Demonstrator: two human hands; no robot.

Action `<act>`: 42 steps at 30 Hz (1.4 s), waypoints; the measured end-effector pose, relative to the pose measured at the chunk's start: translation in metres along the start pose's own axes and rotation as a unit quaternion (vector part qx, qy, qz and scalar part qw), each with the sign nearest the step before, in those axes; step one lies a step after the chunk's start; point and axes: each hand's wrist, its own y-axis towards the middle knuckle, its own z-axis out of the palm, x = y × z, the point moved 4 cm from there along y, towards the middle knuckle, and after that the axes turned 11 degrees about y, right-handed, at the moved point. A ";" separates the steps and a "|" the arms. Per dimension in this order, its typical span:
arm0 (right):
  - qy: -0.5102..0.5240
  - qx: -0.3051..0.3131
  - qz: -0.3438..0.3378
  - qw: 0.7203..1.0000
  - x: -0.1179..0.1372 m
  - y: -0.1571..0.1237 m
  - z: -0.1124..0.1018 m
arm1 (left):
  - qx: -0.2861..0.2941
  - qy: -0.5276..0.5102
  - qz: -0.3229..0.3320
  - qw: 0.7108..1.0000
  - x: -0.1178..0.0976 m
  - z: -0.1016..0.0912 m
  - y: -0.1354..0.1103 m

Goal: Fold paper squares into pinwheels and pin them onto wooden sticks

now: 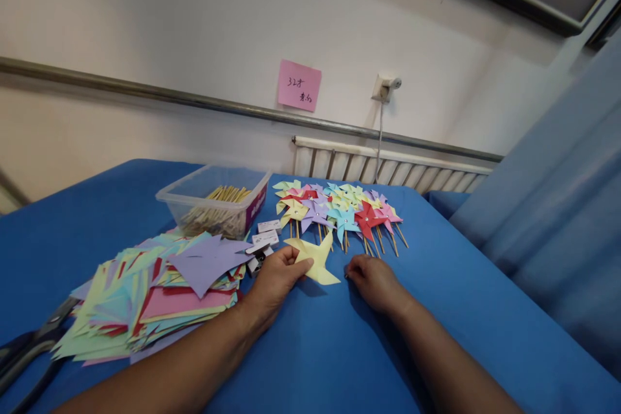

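Observation:
Between its thumb and fingers, my left hand (280,272) pinches a pale yellow paper pinwheel head (317,259), its folded blades spread out, just above the blue table. To the right of it, my right hand (371,278) is closed in a pinch on a small shiny thing that looks like a thumbtack (346,276). Finished-looking pinwheels (344,217) on thin sticks lie in rows beyond both hands, in yellow, purple, blue, red and pink, with silvery centres. Small white boxes (264,237) sit just beyond my left hand, one of them apparently with a dark opening.
Cut coloured paper sheets (160,301) are heaped at the left, beside dark-handled scissors (41,336). Behind the heap stands a clear plastic tub (211,197) of thin sticks (223,200). A radiator (388,162) and wall lie past the table's (310,362) far edge; a blue curtain (548,174) hangs right.

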 end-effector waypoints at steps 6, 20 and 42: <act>0.020 0.037 -0.012 0.999 0.002 -0.003 0.000 | -0.006 0.016 -0.004 1.000 -0.003 0.000 -0.001; -0.009 -0.004 0.025 1.000 -0.004 0.000 -0.003 | -0.003 0.004 -0.003 1.000 -0.001 0.001 0.000; -0.039 -0.004 0.046 0.998 0.002 -0.001 0.002 | 0.005 -0.009 -0.001 1.000 0.002 0.002 -0.001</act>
